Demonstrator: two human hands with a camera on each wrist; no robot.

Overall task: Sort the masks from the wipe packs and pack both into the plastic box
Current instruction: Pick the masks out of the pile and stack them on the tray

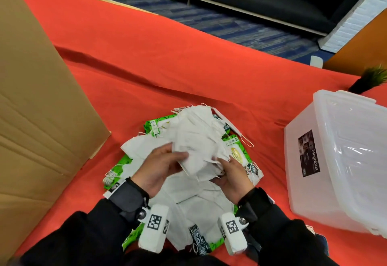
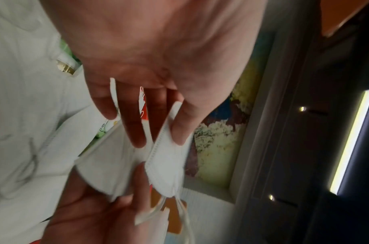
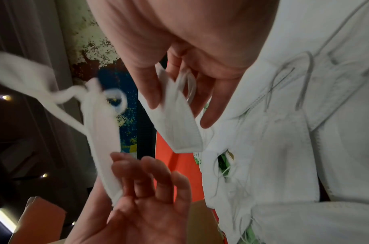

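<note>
A heap of white masks point(image 1: 194, 194) lies on green wipe packs point(image 1: 155, 126) in the middle of the orange-red cloth. Both hands hold a bunch of masks point(image 1: 196, 142) just above the heap. My left hand point(image 1: 178, 157) pinches its near left edge, thumb on top; in the left wrist view the fingers point(image 2: 135, 132) clamp a folded mask point(image 2: 169, 158). My right hand point(image 1: 222, 166) grips the near right edge; in the right wrist view it pinches a mask point(image 3: 175, 122). The clear plastic box point(image 1: 299, 190) stands empty at the right.
A large cardboard sheet point(image 1: 37, 119) leans along the left side. A small potted plant point(image 1: 370, 79) stands behind the plastic box. Bare orange-red cloth point(image 1: 188, 67) stretches beyond the heap to the table's far edge.
</note>
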